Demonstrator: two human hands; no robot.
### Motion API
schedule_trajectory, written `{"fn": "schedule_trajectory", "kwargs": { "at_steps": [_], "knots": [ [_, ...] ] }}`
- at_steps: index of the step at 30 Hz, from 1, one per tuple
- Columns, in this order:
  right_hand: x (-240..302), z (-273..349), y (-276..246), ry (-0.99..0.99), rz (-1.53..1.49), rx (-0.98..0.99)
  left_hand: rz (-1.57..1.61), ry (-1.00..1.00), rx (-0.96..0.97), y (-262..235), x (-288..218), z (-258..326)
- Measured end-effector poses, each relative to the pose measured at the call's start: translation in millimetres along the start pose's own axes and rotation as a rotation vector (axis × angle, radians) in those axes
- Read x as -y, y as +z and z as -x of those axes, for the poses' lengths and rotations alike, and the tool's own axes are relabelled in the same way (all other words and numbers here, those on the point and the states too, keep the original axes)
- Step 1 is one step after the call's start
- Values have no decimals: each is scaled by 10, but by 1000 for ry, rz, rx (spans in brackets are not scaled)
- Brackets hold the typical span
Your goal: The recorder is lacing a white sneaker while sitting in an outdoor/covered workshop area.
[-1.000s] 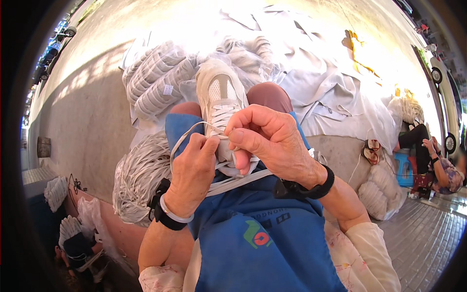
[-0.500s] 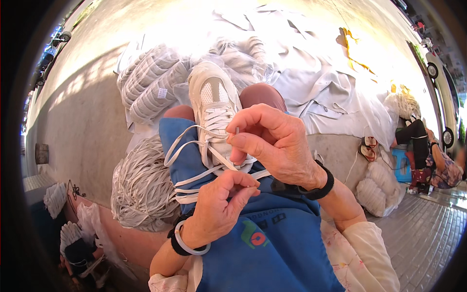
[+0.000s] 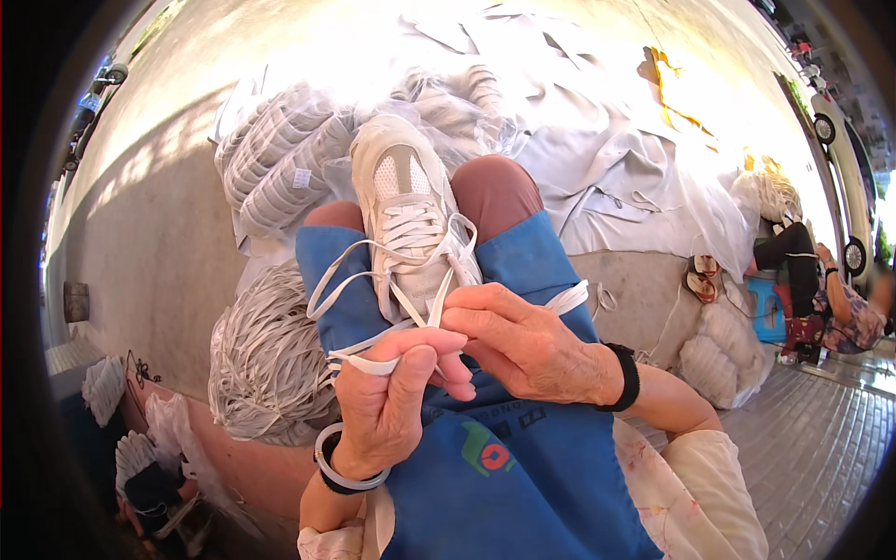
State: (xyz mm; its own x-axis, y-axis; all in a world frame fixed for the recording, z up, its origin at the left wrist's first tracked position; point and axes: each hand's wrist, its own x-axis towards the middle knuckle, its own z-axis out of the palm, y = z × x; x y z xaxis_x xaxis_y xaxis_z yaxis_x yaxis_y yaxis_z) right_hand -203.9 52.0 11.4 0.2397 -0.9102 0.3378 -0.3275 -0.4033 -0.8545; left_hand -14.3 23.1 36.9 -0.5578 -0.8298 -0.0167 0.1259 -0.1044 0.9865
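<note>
A pale sneaker (image 3: 399, 191) rests between my knees, toe pointing away, its laces threaded partway up. Loose loops of white shoelace (image 3: 322, 289) hang to its left and over its collar. Just below the shoe opening, my left hand (image 3: 392, 392) is closed on a shoelace that runs across its fingers. My right hand (image 3: 541, 350) meets it there, its thumb and fingertips pinched together at the lace; the very tips are partly hidden. Beneath both hands lies a blue apron (image 3: 523, 476) over my lap.
A large bundle of white laces (image 3: 271, 364) lies left of my lap. Plastic-wrapped rows of shoe parts (image 3: 280, 154) and pale sheeting (image 3: 616, 159) cover the ground ahead. At far right another person (image 3: 845, 308) sits near a blue stool (image 3: 767, 313).
My right hand has come down from above the shoe's side to meet my left hand. The left hand has turned, with lace now across its fingers. Another loop stands over the shoe's right side.
</note>
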Motion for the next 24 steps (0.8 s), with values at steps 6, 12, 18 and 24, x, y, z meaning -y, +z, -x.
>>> {"fn": "schedule_trajectory", "kwargs": {
  "at_steps": [6, 12, 18, 24],
  "knots": [
    [-132, -43, 173, -159, 74, 8, 104, -3, 24, 3, -18, 54],
    [7, -28, -220, 491, -774, 6, -149, 135, -338, -544, 178, 38],
    [-87, -151, -604, 432, -403, -35, 212, 217, -36, -578, -96, -141],
    [-324, -175, -545, -28, 498, 338, -520, -155, -59, -634, -32, -108]
  ]
}}
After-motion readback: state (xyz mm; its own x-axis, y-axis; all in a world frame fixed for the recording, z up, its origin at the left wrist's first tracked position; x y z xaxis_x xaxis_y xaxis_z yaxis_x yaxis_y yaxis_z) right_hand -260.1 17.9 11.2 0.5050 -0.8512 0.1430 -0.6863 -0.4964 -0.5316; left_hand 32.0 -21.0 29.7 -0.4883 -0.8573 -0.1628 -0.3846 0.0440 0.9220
